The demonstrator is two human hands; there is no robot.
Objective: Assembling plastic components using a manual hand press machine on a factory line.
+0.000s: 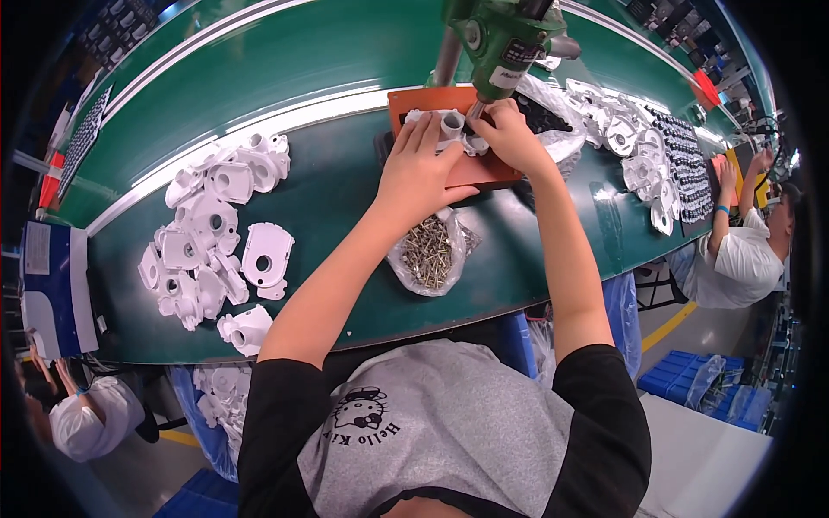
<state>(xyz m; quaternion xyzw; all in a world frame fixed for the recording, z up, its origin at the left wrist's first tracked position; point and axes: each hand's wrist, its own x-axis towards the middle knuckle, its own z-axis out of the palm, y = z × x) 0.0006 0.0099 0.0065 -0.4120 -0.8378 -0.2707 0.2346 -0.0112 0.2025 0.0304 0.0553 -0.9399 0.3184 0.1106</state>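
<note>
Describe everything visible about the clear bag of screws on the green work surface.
The bag of screws is a clear, crinkled plastic bag, lying open and slumped flat on the green work surface. It holds a loose heap of small metal screws, silvery to brassy, pointing every way. It sits just nearer the person than the orange mat, between the two forearms. The left hand lies just above it; whether the wrist touches the bag's edge cannot be told. Nothing else rests on it.

White plastic housings point(216, 233) lie on a green bench point(328, 198) beside an orange mat point(484, 168) and green screwdriver point(505, 39).
</note>
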